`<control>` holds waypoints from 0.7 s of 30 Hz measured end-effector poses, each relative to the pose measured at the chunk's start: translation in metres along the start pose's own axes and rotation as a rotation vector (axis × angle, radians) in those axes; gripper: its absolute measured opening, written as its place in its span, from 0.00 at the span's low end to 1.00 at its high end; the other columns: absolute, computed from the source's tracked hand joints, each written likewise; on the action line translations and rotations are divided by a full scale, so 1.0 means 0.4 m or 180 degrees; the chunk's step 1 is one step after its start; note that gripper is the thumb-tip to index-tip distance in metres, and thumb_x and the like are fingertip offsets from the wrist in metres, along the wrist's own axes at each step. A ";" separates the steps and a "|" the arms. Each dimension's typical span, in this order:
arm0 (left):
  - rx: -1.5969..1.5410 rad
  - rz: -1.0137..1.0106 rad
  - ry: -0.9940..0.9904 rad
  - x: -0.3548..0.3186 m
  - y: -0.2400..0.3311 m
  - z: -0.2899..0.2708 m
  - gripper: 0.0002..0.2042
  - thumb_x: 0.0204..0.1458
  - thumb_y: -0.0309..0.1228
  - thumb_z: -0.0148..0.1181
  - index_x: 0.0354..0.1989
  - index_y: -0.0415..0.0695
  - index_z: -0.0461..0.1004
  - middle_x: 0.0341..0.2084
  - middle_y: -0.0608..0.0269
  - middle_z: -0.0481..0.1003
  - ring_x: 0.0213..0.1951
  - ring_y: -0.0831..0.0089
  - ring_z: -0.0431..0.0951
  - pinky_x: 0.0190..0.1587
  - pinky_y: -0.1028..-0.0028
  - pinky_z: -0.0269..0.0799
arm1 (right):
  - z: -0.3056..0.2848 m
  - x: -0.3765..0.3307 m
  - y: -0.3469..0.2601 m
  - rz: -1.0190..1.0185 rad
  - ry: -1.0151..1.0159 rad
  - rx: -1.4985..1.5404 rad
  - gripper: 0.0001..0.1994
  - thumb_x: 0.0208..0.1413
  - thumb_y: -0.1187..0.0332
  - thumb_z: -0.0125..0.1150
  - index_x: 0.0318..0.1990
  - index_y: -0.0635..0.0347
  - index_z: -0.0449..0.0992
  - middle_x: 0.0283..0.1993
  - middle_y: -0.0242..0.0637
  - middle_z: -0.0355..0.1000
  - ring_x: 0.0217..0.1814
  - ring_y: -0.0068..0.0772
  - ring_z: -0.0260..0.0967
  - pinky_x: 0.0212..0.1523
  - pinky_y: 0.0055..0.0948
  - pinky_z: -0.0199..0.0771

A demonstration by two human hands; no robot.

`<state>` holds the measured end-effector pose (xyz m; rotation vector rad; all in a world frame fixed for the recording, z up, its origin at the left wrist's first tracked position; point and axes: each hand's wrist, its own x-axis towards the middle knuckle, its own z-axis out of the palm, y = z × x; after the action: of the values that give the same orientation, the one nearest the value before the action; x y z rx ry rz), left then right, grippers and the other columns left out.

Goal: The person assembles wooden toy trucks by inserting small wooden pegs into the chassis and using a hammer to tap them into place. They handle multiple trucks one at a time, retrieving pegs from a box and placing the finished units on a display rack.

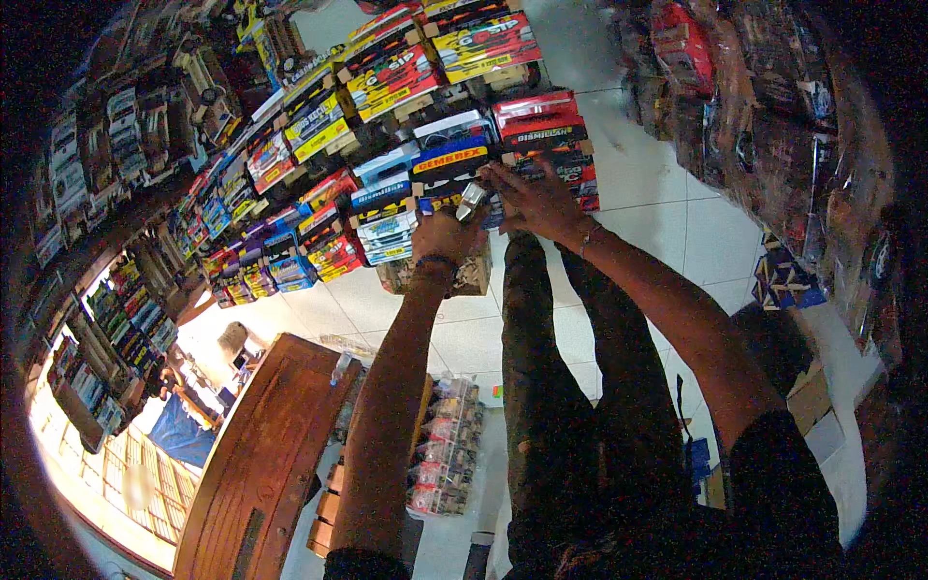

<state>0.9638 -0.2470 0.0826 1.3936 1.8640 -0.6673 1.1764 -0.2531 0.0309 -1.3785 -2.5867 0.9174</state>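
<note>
My left hand (447,238) is closed round a small shiny silver thing (471,201), whose kind I cannot make out. It is at the front of the stacked toy-vehicle boxes, next to a blue-and-white box (387,240). My right hand (543,205) has its fingers stretched out, touching the front of the stack beside the silver thing. Right behind both hands stand a blue box with a yellow band (450,157) and a red-and-black box (537,124). Beneath my left hand is a brown cardboard carton (471,275), partly hidden by it.
Rows of colourful boxes (387,82) fill the far left. Plastic-wrapped toy vehicles (744,97) stand at the right. A brown wooden cabinet (261,445) and a clear pack of small items (447,445) are near left. Another person in blue (181,425) is beyond the cabinet. White tiles (643,232) cover the floor.
</note>
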 end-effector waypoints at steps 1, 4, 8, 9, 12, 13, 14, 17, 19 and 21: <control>0.0040 0.0031 0.0055 0.001 -0.004 0.006 0.38 0.49 0.71 0.52 0.48 0.46 0.78 0.35 0.44 0.82 0.39 0.45 0.83 0.42 0.51 0.78 | -0.003 0.000 0.000 -0.0022 -0.0023 0.0010 0.52 0.42 0.38 0.66 0.75 0.44 0.51 0.78 0.28 0.50 0.74 0.27 0.57 0.72 0.57 0.44; 0.0145 0.0161 0.0099 0.013 -0.006 0.016 0.39 0.48 0.73 0.50 0.44 0.45 0.78 0.33 0.43 0.81 0.38 0.45 0.83 0.42 0.50 0.78 | -0.010 -0.001 0.000 -0.0022 -0.0065 0.0109 0.52 0.42 0.37 0.66 0.75 0.46 0.52 0.77 0.30 0.52 0.73 0.28 0.58 0.71 0.56 0.46; 0.0301 0.0334 0.0324 -0.001 -0.014 0.012 0.37 0.51 0.70 0.51 0.44 0.43 0.79 0.34 0.44 0.82 0.39 0.46 0.83 0.41 0.50 0.78 | -0.020 -0.003 -0.003 -0.0091 0.0109 -0.0065 0.54 0.42 0.35 0.65 0.74 0.52 0.52 0.76 0.33 0.53 0.74 0.29 0.56 0.72 0.53 0.46; 0.0108 0.0386 0.0121 -0.013 -0.025 0.008 0.36 0.52 0.68 0.52 0.45 0.43 0.78 0.34 0.44 0.82 0.39 0.46 0.83 0.41 0.51 0.78 | -0.024 -0.004 -0.005 -0.0155 0.0296 -0.0022 0.55 0.41 0.35 0.65 0.74 0.53 0.52 0.76 0.34 0.53 0.74 0.30 0.55 0.72 0.53 0.46; -0.0958 0.0961 0.0228 -0.075 -0.086 0.010 0.32 0.55 0.63 0.55 0.48 0.42 0.76 0.34 0.42 0.81 0.39 0.45 0.82 0.40 0.53 0.78 | -0.042 0.002 -0.006 -0.0064 0.0359 0.0212 0.56 0.39 0.36 0.68 0.73 0.57 0.53 0.76 0.39 0.53 0.75 0.34 0.54 0.72 0.52 0.47; -0.0795 0.0807 0.0210 -0.086 -0.113 0.011 0.32 0.55 0.62 0.55 0.48 0.42 0.76 0.34 0.42 0.81 0.38 0.45 0.82 0.40 0.53 0.78 | -0.048 0.010 -0.008 -0.0159 0.0433 0.0140 0.56 0.39 0.36 0.68 0.73 0.57 0.53 0.76 0.39 0.52 0.74 0.37 0.54 0.72 0.52 0.47; -0.0633 0.0655 0.0191 -0.095 -0.150 0.009 0.31 0.55 0.61 0.55 0.49 0.42 0.76 0.33 0.42 0.81 0.38 0.45 0.82 0.40 0.53 0.78 | -0.053 0.021 -0.010 -0.0224 0.0394 0.0093 0.56 0.39 0.37 0.69 0.73 0.57 0.53 0.76 0.39 0.52 0.74 0.39 0.54 0.72 0.52 0.47; -0.0241 0.0854 0.0336 -0.093 -0.257 0.003 0.28 0.54 0.56 0.59 0.47 0.41 0.76 0.32 0.42 0.81 0.37 0.45 0.82 0.39 0.52 0.77 | -0.062 0.077 -0.022 -0.0359 0.0243 -0.0028 0.58 0.36 0.36 0.70 0.74 0.56 0.53 0.75 0.40 0.53 0.72 0.46 0.55 0.72 0.53 0.46; -0.0497 0.0878 0.0521 -0.087 -0.305 0.001 0.27 0.53 0.54 0.62 0.45 0.40 0.77 0.32 0.42 0.81 0.36 0.45 0.82 0.39 0.52 0.77 | -0.056 0.115 -0.050 -0.0389 0.0027 -0.0167 0.60 0.32 0.36 0.72 0.74 0.54 0.52 0.75 0.41 0.53 0.73 0.50 0.54 0.72 0.55 0.45; -0.0237 0.0779 0.0365 -0.075 -0.326 -0.006 0.26 0.54 0.54 0.61 0.44 0.39 0.77 0.33 0.41 0.80 0.37 0.45 0.81 0.40 0.53 0.77 | -0.047 0.143 -0.080 -0.0350 -0.0288 -0.0426 0.63 0.28 0.35 0.74 0.75 0.51 0.52 0.74 0.42 0.53 0.73 0.52 0.53 0.72 0.57 0.44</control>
<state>0.8432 -0.3003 0.1067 1.6063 1.7469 -0.3993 1.1252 -0.2131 0.0515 -1.2354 -2.8065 0.8230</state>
